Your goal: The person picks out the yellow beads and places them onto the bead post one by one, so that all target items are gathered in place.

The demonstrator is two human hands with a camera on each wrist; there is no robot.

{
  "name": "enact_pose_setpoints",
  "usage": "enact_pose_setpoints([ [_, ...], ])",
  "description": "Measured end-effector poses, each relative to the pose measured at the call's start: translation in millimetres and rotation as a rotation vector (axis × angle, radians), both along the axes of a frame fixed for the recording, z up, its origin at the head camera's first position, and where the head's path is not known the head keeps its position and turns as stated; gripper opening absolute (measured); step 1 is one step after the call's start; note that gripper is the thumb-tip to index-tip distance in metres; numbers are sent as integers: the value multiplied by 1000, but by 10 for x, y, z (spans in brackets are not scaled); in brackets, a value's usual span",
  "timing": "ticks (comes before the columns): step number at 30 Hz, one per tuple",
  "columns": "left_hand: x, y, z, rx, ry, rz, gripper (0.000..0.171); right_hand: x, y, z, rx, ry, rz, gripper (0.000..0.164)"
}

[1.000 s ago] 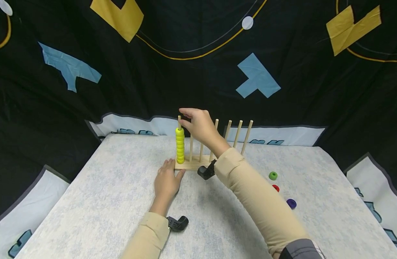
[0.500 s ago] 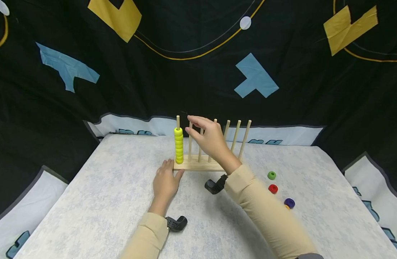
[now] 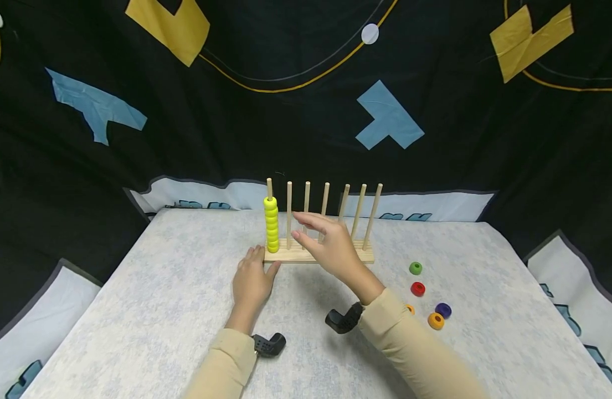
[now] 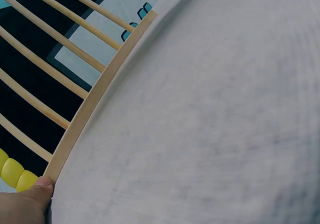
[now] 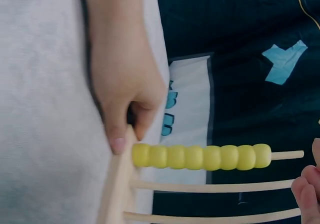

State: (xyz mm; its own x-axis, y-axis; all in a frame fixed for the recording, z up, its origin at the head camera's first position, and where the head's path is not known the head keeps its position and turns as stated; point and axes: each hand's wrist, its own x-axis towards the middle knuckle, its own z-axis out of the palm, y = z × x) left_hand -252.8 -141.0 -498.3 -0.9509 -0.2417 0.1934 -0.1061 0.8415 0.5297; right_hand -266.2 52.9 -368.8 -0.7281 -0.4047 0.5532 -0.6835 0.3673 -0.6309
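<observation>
A wooden peg stand (image 3: 306, 257) with several upright pegs rests on the table. Yellow beads (image 3: 271, 226) are stacked on its leftmost peg, whose tip shows bare above them. My left hand (image 3: 251, 282) grips the left end of the base; in the right wrist view, thumb and fingers of that left hand (image 5: 127, 79) pinch the base's end. My right hand (image 3: 330, 246) hovers in front of the middle pegs, thumb and fingers apart, holding nothing. Its fingers (image 5: 309, 186) show at the right edge of the right wrist view. The other pegs carry no beads.
On the table right of the stand lie loose beads: green (image 3: 415, 268), red (image 3: 417, 288), purple (image 3: 443, 310) and orange (image 3: 436, 321). A second orange bead (image 3: 410, 308) is partly hidden by the right sleeve (image 3: 410, 338). A black curtain (image 3: 266, 133) hangs behind the table.
My right hand has moved from the tip of the yellow-bead peg down and to the right, toward me. Orange beads have come into sight beside the sleeve. The left hand keeps its hold.
</observation>
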Motion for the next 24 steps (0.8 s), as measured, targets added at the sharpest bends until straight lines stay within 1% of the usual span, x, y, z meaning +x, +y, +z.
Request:
enact_pose_setpoints([
  [4, 3, -8, 3, -7, 0, -5, 69, 58, 86, -123, 7, -23, -12, 39],
  [8, 3, 0, 2, -11, 3, -12, 69, 101, 198, -238, 18, -42, -42, 37],
  [15, 9, 8, -7, -11, 6, -20, 69, 151, 434, -418, 31, -121, -100, 37],
  [21, 18, -11, -12, 1, 5, -18, 69, 162, 633, -525, 54, -102, -141, 35],
  [24, 21, -32, -13, -14, 17, -21, 68, 170, 728, -562, 77, -109, -178, 36],
])
